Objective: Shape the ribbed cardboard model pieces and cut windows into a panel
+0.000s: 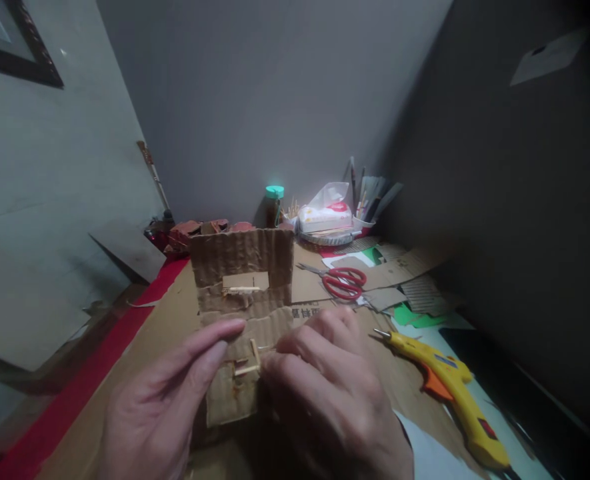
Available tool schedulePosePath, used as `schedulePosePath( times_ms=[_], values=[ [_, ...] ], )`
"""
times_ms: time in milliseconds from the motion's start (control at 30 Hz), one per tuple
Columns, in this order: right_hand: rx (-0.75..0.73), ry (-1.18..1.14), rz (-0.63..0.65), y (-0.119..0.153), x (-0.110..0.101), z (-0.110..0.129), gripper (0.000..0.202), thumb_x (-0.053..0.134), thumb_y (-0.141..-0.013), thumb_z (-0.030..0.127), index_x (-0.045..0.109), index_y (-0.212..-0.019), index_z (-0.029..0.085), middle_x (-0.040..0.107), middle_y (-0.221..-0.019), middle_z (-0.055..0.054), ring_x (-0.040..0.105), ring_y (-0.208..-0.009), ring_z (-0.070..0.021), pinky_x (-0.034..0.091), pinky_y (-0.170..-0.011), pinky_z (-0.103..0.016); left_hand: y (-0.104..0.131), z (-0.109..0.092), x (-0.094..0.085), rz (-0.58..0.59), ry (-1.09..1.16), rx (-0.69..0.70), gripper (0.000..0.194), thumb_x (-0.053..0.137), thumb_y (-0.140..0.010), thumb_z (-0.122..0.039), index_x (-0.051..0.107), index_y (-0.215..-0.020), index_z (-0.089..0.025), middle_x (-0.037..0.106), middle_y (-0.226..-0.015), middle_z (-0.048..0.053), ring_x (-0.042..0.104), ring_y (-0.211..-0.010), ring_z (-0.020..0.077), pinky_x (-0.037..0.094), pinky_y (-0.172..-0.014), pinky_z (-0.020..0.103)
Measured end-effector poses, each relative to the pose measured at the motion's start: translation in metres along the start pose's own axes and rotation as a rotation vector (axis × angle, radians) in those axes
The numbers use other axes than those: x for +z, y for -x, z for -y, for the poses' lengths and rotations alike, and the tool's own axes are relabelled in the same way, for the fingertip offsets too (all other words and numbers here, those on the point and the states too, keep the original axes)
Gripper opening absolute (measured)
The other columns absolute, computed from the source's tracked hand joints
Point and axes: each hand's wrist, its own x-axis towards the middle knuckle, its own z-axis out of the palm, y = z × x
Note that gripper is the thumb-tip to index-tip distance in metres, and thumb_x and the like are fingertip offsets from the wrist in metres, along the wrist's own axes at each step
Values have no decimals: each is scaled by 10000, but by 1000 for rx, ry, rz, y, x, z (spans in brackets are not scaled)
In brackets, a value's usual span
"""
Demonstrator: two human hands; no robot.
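Observation:
A folded piece of corrugated cardboard stands with its back panel upright and its lower panel toward me. On the back panel is a small pale cardboard strip with a thin stick along its lower edge. Short wooden sticks form a corner around a small cut in the lower panel. My left hand is left of that panel, thumb and forefinger nearly together, with nothing visible between them. My right hand is closed beside the sticks, fingertips pinched; what they hold is too small to make out.
A yellow glue gun lies at the right, nozzle pointing left. Red-handled scissors rest on cardboard scraps. Behind are a tissue pack, a jar with a turquoise lid and a cup of tools.

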Motion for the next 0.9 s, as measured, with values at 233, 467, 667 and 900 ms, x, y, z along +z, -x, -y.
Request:
schedulePosePath(
  times_ms=[233,467,667,900],
  values=[
    [52,-21,22,-3,-1,3,158,516,-802,95,607,-709,184,518,-625,-17,377,-640,-177,251,-633,-362,1,1,1,15,35,-33,181,685,-816,-449,769,-951,-363,769,-1033,-85,675,-1037,125,453,-901,80],
    [89,-49,17,-4,-3,7,174,542,-817,110,584,-657,164,523,-620,-10,383,-637,-161,241,-613,-348,7,3,2,-14,25,-23,180,671,-839,-396,762,-987,-348,766,-1062,-60,684,-1061,204,472,-1028,296],
    [188,-56,192,-13,-18,14,231,526,-856,91,572,-639,152,570,-668,-26,445,-670,-163,302,-627,-348,9,3,2,-23,5,30,184,662,-847,-359,763,-998,-330,770,-1048,-44,716,-976,206,505,-999,311],
    [216,-77,228,-13,-17,15,243,577,-877,118,596,-637,150,600,-675,-28,470,-688,-168,319,-644,-342,9,-3,6,-69,23,-53,138,717,-797,-416,777,-917,-384,784,-968,-97,719,-901,127,505,-866,108]
  ],
)
